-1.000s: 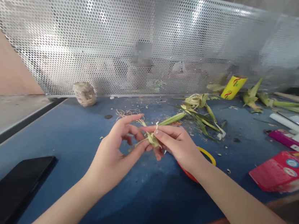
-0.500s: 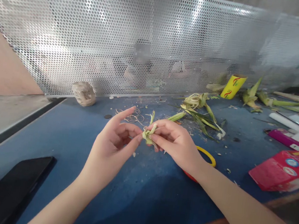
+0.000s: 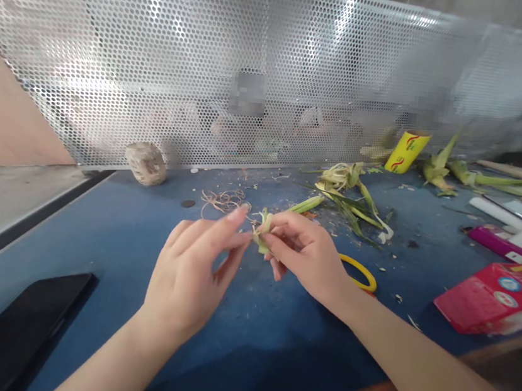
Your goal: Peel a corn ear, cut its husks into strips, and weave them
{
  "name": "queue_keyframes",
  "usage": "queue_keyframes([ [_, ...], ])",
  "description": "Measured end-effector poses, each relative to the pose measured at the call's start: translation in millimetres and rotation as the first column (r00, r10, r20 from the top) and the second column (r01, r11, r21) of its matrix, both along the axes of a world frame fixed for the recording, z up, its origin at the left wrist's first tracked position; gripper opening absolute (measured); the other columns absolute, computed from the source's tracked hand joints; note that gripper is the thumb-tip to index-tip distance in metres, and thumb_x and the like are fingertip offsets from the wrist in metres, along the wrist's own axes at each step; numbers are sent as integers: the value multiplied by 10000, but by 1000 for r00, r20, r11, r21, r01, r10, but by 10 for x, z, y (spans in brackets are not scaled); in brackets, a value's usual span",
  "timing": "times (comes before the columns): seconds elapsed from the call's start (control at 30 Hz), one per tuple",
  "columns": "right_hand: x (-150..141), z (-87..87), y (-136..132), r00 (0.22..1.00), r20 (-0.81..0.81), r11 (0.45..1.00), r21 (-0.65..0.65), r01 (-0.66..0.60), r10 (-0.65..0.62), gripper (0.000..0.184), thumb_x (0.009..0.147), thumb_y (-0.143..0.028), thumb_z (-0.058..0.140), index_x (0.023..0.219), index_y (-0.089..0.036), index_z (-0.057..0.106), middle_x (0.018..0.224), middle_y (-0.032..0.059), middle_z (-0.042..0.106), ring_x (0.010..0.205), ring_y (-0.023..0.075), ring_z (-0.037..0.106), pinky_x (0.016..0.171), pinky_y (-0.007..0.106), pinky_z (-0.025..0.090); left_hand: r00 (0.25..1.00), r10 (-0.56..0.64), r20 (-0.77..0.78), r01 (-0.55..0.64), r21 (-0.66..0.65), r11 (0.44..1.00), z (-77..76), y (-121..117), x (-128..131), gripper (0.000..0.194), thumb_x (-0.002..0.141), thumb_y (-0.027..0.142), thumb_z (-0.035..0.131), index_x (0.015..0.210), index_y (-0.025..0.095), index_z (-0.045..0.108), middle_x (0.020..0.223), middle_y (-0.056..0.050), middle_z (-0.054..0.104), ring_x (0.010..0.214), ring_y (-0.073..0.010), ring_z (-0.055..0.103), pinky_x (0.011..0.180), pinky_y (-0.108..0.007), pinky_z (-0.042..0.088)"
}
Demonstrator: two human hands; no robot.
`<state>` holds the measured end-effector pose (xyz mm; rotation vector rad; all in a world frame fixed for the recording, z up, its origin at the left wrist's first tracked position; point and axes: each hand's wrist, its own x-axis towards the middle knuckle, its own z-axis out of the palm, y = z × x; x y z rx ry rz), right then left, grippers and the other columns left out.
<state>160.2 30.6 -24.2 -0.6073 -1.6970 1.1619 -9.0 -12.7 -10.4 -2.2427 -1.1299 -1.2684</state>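
A small folded piece of pale green corn husk (image 3: pixel 263 237) is held up between both hands over the blue table. My right hand (image 3: pixel 304 251) pinches it from the right with thumb and fingers. From the left, my left hand (image 3: pixel 195 263) has its fingertips pinched at the husk's edge, its back turned towards me. Whether thread is also between those fingertips I cannot make out. Behind the left fingertips lies a loose tangle of light brown thread (image 3: pixel 225 199). Partly hidden under my right wrist are scissors with a yellow handle loop (image 3: pixel 365 273).
More husks and leaves (image 3: pixel 346 199) lie behind my hands. A yellow tube (image 3: pixel 406 152) and a stone-like lump (image 3: pixel 145 163) stand near the perforated metal screen (image 3: pixel 202 55). At right are a red box (image 3: pixel 491 297) and purple tool (image 3: pixel 505 244); at left, a black phone (image 3: pixel 44 315).
My left hand has rolled over, showing more of its back, and its raised finger has come down towards the husk. My right hand keeps its pinch, shifted slightly.
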Motion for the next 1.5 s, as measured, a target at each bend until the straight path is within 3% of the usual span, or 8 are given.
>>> queue_keyframes([
  [0.23,-12,43,-22,983,-123,967,-200,-158,135,84,800,-266,586,835,-193,563,599,-48,595,410,66,552,409,182,455,977,-95,-193,153,314,937,108,-46,-17,343,703,110,662,889,391,600,687,104,678,586,-145,585,682,-351,337],
  [0.43,-5,2,51,943,-286,928,-273,-253,172,54,800,-220,587,840,-197,561,596,-56,593,419,55,539,417,170,449,991,-135,-22,129,-193,973,283,-78,138,133,732,225,614,642,322,599,564,65,614,619,-171,598,714,-401,397],
  [0.7,-28,27,-15,919,-230,863,-327,-384,321,250,774,-279,630,1001,-206,554,654,-39,605,503,66,539,499,206,474,985,-165,-54,169,73,983,252,-92,147,210,733,162,619,754,371,629,633,61,641,619,-160,602,749,-414,381],
  [0.83,-17,9,30,930,-267,895,-302,-329,252,149,768,-250,632,895,-196,576,650,-44,609,472,51,520,474,193,454,979,-170,-114,166,-45,985,174,-111,117,223,707,164,620,854,331,619,681,36,681,659,-188,633,720,-409,414],
  [0.97,4,7,57,937,-222,907,-269,-323,268,147,785,-224,611,922,-186,575,581,-53,589,419,41,481,421,176,408,915,-258,310,317,-159,935,94,-128,88,498,745,192,586,1203,319,435,780,2,663,766,-204,630,794,-428,442],
  [1.07,10,28,28,943,-157,915,-240,-324,293,170,790,-213,597,953,-186,557,592,-51,591,424,47,495,429,187,424,767,-61,639,321,-300,898,117,-82,95,590,760,210,607,1278,304,341,736,19,635,736,-173,622,713,-343,485],
  [1.27,0,62,-60,991,34,983,-132,-128,133,195,778,-206,597,927,-204,470,626,-53,570,494,66,525,476,196,458,652,116,749,437,-497,749,174,22,123,664,686,226,691,1267,191,371,667,37,618,613,-120,604,594,-258,511],
  [1.5,16,59,-64,988,62,989,-58,-135,138,154,814,-240,554,910,-214,437,627,-56,540,499,69,519,493,204,450,599,133,790,531,-516,672,176,2,138,784,683,175,691,1346,182,272,697,17,657,605,-117,612,550,-231,524],
])
